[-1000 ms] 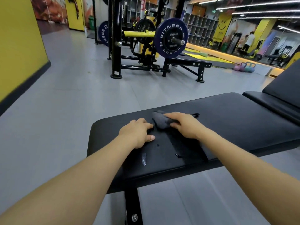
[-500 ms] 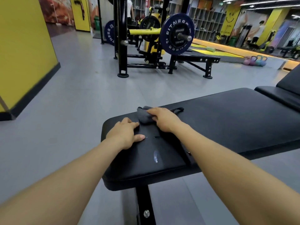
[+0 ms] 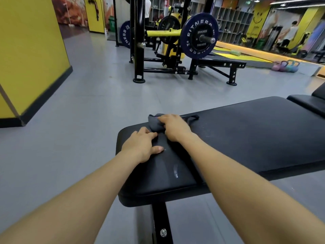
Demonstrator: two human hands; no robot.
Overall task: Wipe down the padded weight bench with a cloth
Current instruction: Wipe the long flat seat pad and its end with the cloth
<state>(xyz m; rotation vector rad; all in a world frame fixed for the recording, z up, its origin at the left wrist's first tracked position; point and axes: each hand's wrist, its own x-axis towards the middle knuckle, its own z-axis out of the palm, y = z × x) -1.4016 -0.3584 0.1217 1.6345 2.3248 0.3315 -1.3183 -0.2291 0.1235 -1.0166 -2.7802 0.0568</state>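
The black padded weight bench [image 3: 246,138] runs from the lower middle to the right edge of the head view. A dark grey cloth [image 3: 154,123] lies bunched near the bench's far left corner. My right hand [image 3: 173,127] lies over the cloth, fingers curled onto it, holding it against the pad. My left hand [image 3: 141,145] rests flat on the pad just left of it, fingers straight and thumb out. A pale scuff [image 3: 175,170] marks the pad nearer to me.
A second black pad [image 3: 309,101] adjoins the bench at the right. A barbell rack with blue plates [image 3: 198,36] stands on the grey floor beyond. A yellow wall [image 3: 31,55] is at left; kettlebells [image 3: 285,66] sit far right. A person stands far off.
The view has shifted, so the bench sits further right in frame. My right hand with the cloth has slid a little toward the bench's left end. My left hand stays on the pad.
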